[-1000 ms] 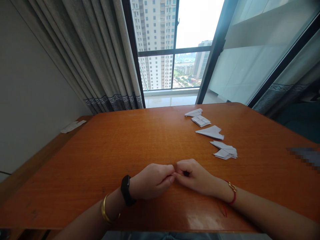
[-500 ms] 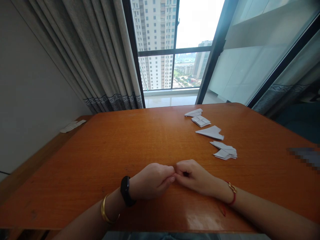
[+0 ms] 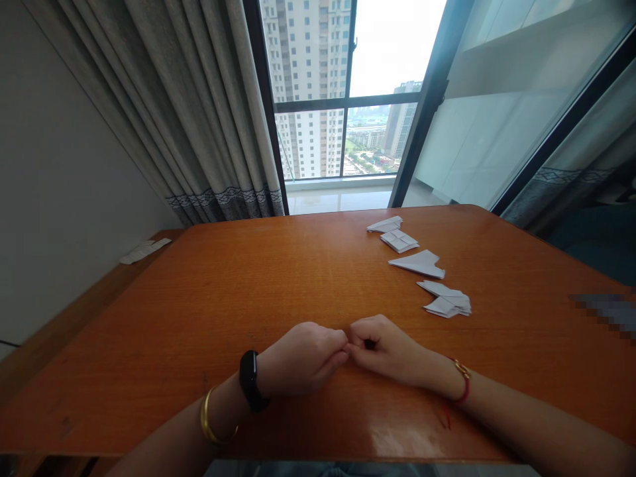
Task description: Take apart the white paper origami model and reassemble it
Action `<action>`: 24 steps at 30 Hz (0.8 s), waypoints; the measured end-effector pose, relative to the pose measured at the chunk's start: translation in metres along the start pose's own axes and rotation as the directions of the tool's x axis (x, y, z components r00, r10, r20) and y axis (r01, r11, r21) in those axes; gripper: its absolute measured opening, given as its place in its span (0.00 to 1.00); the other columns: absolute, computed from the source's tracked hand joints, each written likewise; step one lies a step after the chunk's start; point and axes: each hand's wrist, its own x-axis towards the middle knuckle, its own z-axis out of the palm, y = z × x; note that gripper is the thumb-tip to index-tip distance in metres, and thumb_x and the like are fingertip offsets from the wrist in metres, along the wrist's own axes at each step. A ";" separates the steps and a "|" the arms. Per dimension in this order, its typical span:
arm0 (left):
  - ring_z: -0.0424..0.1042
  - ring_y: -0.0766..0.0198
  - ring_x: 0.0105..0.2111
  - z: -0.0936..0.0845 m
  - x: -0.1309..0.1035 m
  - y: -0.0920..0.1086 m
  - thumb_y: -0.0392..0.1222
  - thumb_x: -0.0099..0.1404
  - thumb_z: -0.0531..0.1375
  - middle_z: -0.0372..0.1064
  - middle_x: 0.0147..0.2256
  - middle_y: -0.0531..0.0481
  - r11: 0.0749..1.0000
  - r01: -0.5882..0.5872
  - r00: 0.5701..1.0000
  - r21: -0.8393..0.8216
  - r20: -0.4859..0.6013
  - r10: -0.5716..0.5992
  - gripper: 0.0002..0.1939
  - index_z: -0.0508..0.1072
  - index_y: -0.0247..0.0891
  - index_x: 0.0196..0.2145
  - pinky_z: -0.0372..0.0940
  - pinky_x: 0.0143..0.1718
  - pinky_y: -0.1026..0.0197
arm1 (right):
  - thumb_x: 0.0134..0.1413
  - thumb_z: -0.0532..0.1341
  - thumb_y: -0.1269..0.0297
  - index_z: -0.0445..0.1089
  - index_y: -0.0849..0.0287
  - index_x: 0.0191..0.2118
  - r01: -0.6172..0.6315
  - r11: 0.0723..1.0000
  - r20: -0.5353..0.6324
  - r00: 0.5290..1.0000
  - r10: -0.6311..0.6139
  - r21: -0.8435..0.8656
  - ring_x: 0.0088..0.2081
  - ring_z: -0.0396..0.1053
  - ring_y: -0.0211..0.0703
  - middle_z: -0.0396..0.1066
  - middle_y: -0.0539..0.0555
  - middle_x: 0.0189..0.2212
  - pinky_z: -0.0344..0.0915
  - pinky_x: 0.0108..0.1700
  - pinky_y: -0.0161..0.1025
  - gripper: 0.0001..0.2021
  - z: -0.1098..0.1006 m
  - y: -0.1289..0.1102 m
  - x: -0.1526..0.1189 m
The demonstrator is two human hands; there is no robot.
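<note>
My left hand (image 3: pixel 308 358) rests closed on the wooden table (image 3: pixel 278 271) near its front edge, wearing a black wristband (image 3: pixel 253 379) and a gold bangle (image 3: pixel 209 417). My right hand (image 3: pixel 385 351) is also closed, thumb against curled fingers, with a red cord bracelet (image 3: pixel 464 383) on the wrist. The two hands meet at the thumbs and fingertips, and nothing shows between them. Folded white papers lie beyond my right hand. Nearest is a layered folded paper (image 3: pixel 447 299), then a paper plane (image 3: pixel 420 264), a squarish folded paper (image 3: pixel 399 240) and another pointed one (image 3: pixel 385 224).
A strip of white paper (image 3: pixel 145 251) lies on a ledge by the left wall. Behind the table are a grey curtain (image 3: pixel 213 119) and a dark-framed window (image 3: pixel 348 103). A blurred dark patch (image 3: pixel 606 311) sits at the right table edge.
Both hands stay together in almost the same place, with only a very slight shift of the right hand and wrist. The folded papers have not moved.
</note>
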 end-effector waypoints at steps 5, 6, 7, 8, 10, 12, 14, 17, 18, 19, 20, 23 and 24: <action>0.67 0.62 0.28 0.003 0.001 -0.003 0.42 0.71 0.46 0.68 0.29 0.50 0.998 -0.030 1.000 0.047 -0.008 0.030 0.11 0.61 0.39 0.31 0.54 0.29 0.61 | 0.53 0.58 0.68 0.54 0.59 0.19 -0.008 1.000 0.013 1.000 0.007 0.008 0.22 0.51 0.31 0.55 0.44 0.18 0.49 0.25 0.31 0.15 0.001 0.001 -0.001; 0.67 0.62 0.28 0.003 0.001 -0.003 0.42 0.71 0.46 0.68 0.29 0.51 0.998 -0.032 0.999 0.052 -0.008 0.032 0.11 0.61 0.39 0.31 0.54 0.29 0.61 | 0.53 0.59 0.68 0.54 0.59 0.19 -0.007 1.000 0.014 1.000 0.007 0.008 0.22 0.51 0.31 0.55 0.44 0.18 0.48 0.25 0.31 0.15 0.001 0.001 -0.001; 0.67 0.62 0.28 0.004 0.001 -0.003 0.42 0.71 0.46 0.68 0.29 0.51 0.998 -0.033 0.999 0.056 -0.007 0.034 0.11 0.61 0.39 0.31 0.54 0.30 0.61 | 0.53 0.59 0.68 0.54 0.59 0.19 -0.007 1.000 0.016 1.000 0.007 0.007 0.22 0.51 0.31 0.55 0.43 0.18 0.48 0.25 0.31 0.15 0.001 0.001 -0.001; 0.68 0.62 0.28 0.004 0.001 -0.003 0.42 0.71 0.46 0.68 0.29 0.51 0.998 -0.035 0.999 0.060 -0.006 0.035 0.11 0.61 0.39 0.32 0.55 0.30 0.61 | 0.53 0.59 0.68 0.54 0.59 0.19 -0.008 1.000 0.019 1.000 0.008 0.005 0.22 0.50 0.30 0.54 0.43 0.17 0.48 0.25 0.31 0.15 0.001 0.001 -0.002; 0.68 0.62 0.29 0.005 0.000 -0.003 0.41 0.71 0.46 0.68 0.30 0.51 0.998 -0.032 0.999 0.062 -0.003 0.032 0.10 0.61 0.39 0.32 0.55 0.31 0.61 | 0.53 0.59 0.68 0.54 0.59 0.19 -0.013 1.000 0.024 1.000 0.013 -0.001 0.22 0.51 0.30 0.54 0.43 0.17 0.48 0.25 0.31 0.15 0.000 0.000 -0.002; 0.68 0.62 0.29 0.005 0.000 -0.003 0.41 0.71 0.46 0.68 0.30 0.51 0.998 -0.021 1.000 0.057 -0.001 0.022 0.10 0.61 0.39 0.32 0.55 0.31 0.61 | 0.54 0.58 0.67 0.54 0.59 0.19 -0.020 1.000 0.024 1.000 0.020 -0.009 0.22 0.51 0.31 0.55 0.44 0.17 0.48 0.25 0.31 0.15 0.000 -0.001 -0.002; 0.67 0.63 0.28 0.004 -0.001 -0.002 0.41 0.71 0.46 0.68 0.30 0.52 0.999 -0.008 1.000 0.047 0.000 0.008 0.11 0.60 0.39 0.31 0.55 0.30 0.61 | 0.53 0.58 0.67 0.54 0.60 0.19 -0.027 1.000 0.022 0.999 0.027 -0.008 0.22 0.51 0.31 0.55 0.44 0.18 0.49 0.25 0.31 0.15 -0.001 -0.001 -0.001; 0.67 0.62 0.28 0.002 -0.001 0.000 0.42 0.71 0.46 0.68 0.30 0.52 0.999 0.002 1.000 0.033 0.007 -0.002 0.10 0.60 0.40 0.32 0.55 0.30 0.61 | 0.53 0.58 0.68 0.54 0.59 0.19 -0.049 0.998 0.027 0.998 0.048 0.036 0.22 0.51 0.31 0.55 0.44 0.17 0.50 0.25 0.31 0.15 -0.001 -0.001 0.000; 0.67 0.62 0.28 0.001 -0.001 0.000 0.41 0.71 0.46 0.69 0.30 0.52 1.000 0.005 1.000 0.030 0.008 -0.005 0.10 0.61 0.40 0.32 0.55 0.30 0.61 | 0.53 0.58 0.68 0.54 0.59 0.19 -0.061 0.996 0.032 0.998 0.060 0.060 0.22 0.51 0.31 0.55 0.44 0.17 0.50 0.25 0.31 0.15 -0.001 -0.002 0.000; 0.67 0.62 0.28 0.001 -0.001 0.000 0.41 0.71 0.46 0.69 0.30 0.52 1.000 0.008 1.000 0.028 0.008 -0.008 0.09 0.61 0.40 0.32 0.55 0.29 0.61 | 0.53 0.58 0.68 0.55 0.59 0.19 -0.073 0.994 0.036 0.997 0.070 0.084 0.22 0.51 0.31 0.55 0.44 0.17 0.50 0.25 0.30 0.15 -0.001 -0.002 0.001; 0.67 0.62 0.28 0.001 -0.001 0.001 0.41 0.71 0.46 0.69 0.30 0.52 1.000 0.011 1.000 0.029 0.006 -0.011 0.09 0.61 0.40 0.33 0.55 0.29 0.61 | 0.53 0.58 0.68 0.55 0.59 0.19 -0.084 0.991 0.041 0.996 0.080 0.101 0.22 0.51 0.31 0.55 0.44 0.17 0.50 0.24 0.30 0.15 -0.002 -0.003 0.001; 0.67 0.62 0.28 0.002 -0.001 0.000 0.41 0.71 0.46 0.69 0.30 0.51 0.999 0.005 1.000 0.045 -0.003 -0.005 0.09 0.61 0.40 0.33 0.55 0.29 0.61 | 0.53 0.58 0.68 0.55 0.60 0.18 -0.091 0.989 0.048 0.995 0.086 0.113 0.22 0.51 0.31 0.54 0.44 0.17 0.49 0.24 0.30 0.15 -0.002 -0.003 0.001; 0.68 0.62 0.28 0.002 -0.001 0.000 0.42 0.71 0.46 0.69 0.30 0.51 0.999 -0.003 1.000 0.054 -0.005 0.004 0.09 0.61 0.40 0.32 0.54 0.29 0.61 | 0.53 0.58 0.68 0.55 0.60 0.18 -0.090 0.990 0.050 0.995 0.085 0.109 0.22 0.50 0.31 0.54 0.43 0.17 0.49 0.24 0.30 0.15 -0.001 -0.003 0.000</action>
